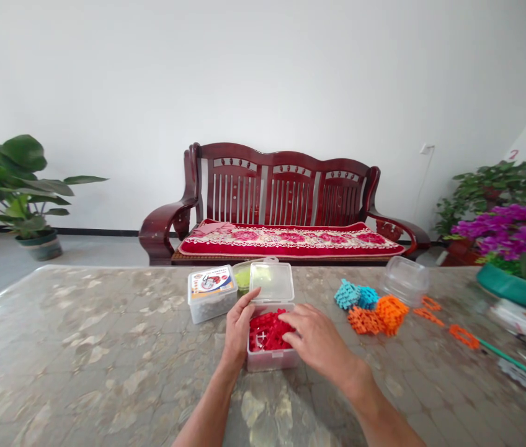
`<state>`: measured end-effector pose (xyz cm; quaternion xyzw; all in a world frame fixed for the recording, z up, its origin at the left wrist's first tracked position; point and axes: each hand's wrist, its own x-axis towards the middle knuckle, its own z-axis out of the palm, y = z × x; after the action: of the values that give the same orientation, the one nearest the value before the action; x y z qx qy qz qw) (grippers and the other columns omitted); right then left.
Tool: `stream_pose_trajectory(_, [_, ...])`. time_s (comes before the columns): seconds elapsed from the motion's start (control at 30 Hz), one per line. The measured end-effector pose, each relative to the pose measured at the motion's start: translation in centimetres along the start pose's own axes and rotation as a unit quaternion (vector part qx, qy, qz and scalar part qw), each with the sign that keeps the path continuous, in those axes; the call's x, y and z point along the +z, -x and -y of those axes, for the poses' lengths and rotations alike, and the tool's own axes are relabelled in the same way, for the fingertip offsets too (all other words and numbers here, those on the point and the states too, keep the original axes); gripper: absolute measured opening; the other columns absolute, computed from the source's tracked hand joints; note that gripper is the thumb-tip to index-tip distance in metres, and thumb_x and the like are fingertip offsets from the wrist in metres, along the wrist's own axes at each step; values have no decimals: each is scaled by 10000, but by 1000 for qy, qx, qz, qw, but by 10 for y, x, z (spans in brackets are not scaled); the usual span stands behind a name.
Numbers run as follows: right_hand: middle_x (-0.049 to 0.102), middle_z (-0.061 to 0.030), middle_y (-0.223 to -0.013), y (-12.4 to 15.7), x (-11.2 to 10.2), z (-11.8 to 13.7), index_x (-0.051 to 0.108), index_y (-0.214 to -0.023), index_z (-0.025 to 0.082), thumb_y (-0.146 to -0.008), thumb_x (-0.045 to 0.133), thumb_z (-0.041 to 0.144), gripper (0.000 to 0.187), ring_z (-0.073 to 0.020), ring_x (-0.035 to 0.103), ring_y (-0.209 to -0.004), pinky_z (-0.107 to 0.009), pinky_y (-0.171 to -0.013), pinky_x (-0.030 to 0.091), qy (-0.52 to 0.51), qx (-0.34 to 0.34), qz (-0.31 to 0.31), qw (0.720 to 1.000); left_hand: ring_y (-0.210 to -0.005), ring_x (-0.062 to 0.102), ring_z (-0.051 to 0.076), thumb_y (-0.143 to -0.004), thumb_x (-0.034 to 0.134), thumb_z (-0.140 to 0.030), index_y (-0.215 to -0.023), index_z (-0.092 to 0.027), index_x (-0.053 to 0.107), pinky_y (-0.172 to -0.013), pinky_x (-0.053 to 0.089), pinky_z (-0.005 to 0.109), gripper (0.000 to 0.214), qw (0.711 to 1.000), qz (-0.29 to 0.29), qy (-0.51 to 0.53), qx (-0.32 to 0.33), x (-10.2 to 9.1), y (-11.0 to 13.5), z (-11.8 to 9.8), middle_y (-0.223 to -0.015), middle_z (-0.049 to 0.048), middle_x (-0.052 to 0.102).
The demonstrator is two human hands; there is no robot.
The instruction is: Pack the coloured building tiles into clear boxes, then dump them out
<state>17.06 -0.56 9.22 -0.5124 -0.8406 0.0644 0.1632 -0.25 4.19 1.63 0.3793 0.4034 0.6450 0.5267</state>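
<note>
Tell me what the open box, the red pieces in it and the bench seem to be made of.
Open box: likely cloudy, see-through plastic; the contents tint its front wall pink.
Red pieces: probably moulded plastic, judging by their bright, even colour; the finish is too small to tell.
Bench: apparently dark red-brown wood, glossily varnished; light glints on its curved arms.

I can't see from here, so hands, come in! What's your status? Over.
Left hand at the left side of the clear box. Right hand: fingers at red pieces inside. Lid open, out of the way.
</note>
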Motion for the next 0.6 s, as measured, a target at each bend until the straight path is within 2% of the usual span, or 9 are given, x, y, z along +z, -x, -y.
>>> stream_pose_trajectory(0.13, [683, -34, -958, -2, 4, 4, 719, -1041, 261, -892, 558, 223, 223, -188, 603, -946, -286, -848, 406, -3, 1, -12, 1000, -658, 646, 153, -667, 651, -307, -1081, -129, 731, -639, 481, 238, 457, 1000, 4, 6, -5, 1, 1, -1, -847, 41, 753])
stream_pose_trajectory(0.27, [697, -18, -874, -5, 4, 6, 723, -862, 237, -858, 585, 240, 138, -161, 624, -840, -252, -746, 402, -37, 55, -35, 997, -618, 632, 139, -670, 651, -308, -1101, -121, 719, -617, 482, 227, 474, 1000, 8, 12, -9, 1, 1, -2, -776, 25, 741])
stream_pose_trajectory(0.37, [721, -3, -823, -6, 0, 6, 707, -796, 231, -844, 571, 233, 145, -143, 633, -771, -234, -689, 394, -87, 95, -63, 990, -623, 629, 135, -680, 646, -306, -1116, -114, 711, -621, 481, 220, 481, 1000, 12, 9, -7, 0, 0, 0, -771, 27, 742])
stream_pose_trajectory(0.47, [740, 8, -795, -6, -1, 6, 725, -926, 251, -852, 552, 255, 188, -141, 650, -728, -232, -663, 393, -120, 129, -55, 983, -587, 617, 137, -695, 645, -316, -1163, -114, 690, -590, 470, 220, 511, 1000, 17, 3, -19, -1, 0, 1, -703, 17, 725])
stream_pose_trajectory(0.53, [744, 11, -777, -5, 0, 6, 707, -1079, 272, -846, 553, 254, 280, -151, 656, -711, -241, -654, 389, -100, 138, -25, 985, -584, 622, 147, -694, 650, -326, -1178, -112, 682, -586, 472, 227, 530, 1000, 18, 4, -25, -1, 0, 1, -682, 17, 718])
stream_pose_trajectory(0.6, [748, 2, -800, -4, 0, 6, 685, -1153, 281, -839, 557, 249, 341, -165, 660, -738, -251, -671, 388, -60, 130, -4, 990, -618, 639, 159, -687, 653, -333, -1166, -108, 687, -608, 483, 233, 531, 1000, 15, 4, -23, 0, 1, -1, -704, 27, 727])
